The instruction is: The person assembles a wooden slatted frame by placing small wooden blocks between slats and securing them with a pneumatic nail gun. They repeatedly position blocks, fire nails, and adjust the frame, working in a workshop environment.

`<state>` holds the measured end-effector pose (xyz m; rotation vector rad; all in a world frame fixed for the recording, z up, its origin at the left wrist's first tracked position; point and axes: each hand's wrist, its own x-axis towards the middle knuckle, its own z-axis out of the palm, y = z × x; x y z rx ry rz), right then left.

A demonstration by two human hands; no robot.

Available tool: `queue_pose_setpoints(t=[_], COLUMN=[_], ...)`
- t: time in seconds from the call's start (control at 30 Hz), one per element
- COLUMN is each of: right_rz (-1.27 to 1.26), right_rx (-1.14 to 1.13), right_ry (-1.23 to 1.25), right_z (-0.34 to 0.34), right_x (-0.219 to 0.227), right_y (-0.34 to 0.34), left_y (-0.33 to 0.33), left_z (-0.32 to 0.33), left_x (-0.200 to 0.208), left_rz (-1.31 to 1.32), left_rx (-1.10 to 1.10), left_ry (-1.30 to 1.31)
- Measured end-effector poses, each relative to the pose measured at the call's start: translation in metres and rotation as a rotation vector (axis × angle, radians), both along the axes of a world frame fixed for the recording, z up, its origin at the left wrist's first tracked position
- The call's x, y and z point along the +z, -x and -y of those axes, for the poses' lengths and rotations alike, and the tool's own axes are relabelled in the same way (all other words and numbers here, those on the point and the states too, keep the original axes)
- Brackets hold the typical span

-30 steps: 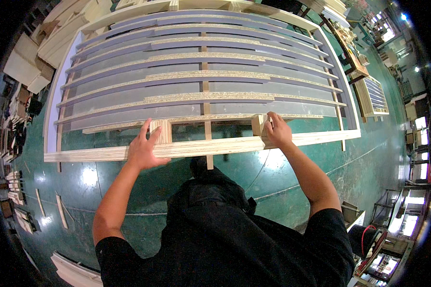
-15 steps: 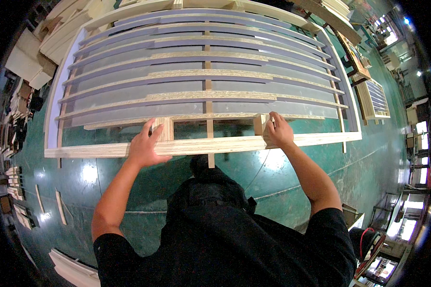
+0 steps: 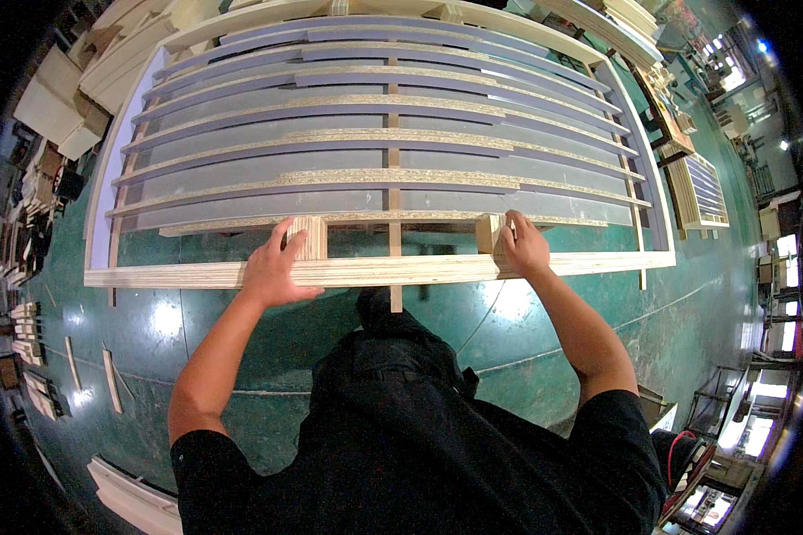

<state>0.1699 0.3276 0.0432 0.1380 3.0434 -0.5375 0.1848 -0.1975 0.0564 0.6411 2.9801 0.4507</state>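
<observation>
A large pale wooden frame (image 3: 171,275) lies in front of me, its near rail running across from left to right. My left hand (image 3: 279,267) wraps over this rail, thumb on the near side and fingers against a short wooden block (image 3: 310,239). Farther right, my right hand (image 3: 525,245) reaches over the rail with bent fingers closed at the right side of a second wooden block (image 3: 489,234). Both blocks stand between the rail and the nearest long slat (image 3: 437,217). How far the fingertips reach behind the blocks is hidden.
Several grey-sided slats (image 3: 401,183) span the frame, over narrow cross strips (image 3: 395,301) that poke out below the rail. Stacked boards (image 3: 58,107) stand at the far left. A wooden table (image 3: 656,111) and another slatted stack (image 3: 700,192) are at right. Loose strips (image 3: 111,379) lie on the green floor.
Both hands keep their places on the rail and blocks. The frame and slats appear shifted very slightly to the right and up in the view.
</observation>
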Motion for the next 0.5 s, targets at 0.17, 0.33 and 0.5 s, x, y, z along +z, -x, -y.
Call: queue_pose_setpoints(t=[0.17,0.33,0.5], right_rz=[0.039,-0.041,-0.036], right_rx=[-0.008,0.020,0.011], right_ry=[-0.011,0.003,0.002], right_z=[0.002,-0.004,-0.003], right_x=[0.004,-0.006,-0.007], right_y=[0.000,-0.001,-0.001], left_y=[0.000,-0.001,-0.001], left_z=[-0.001,-0.002,-0.002], left_x=[0.002,0.003,0.005], left_rz=[0.035,0.076,0.097], left_rx=[0.019,0.036,0.038], left_ry=[0.012,0.026,0.014])
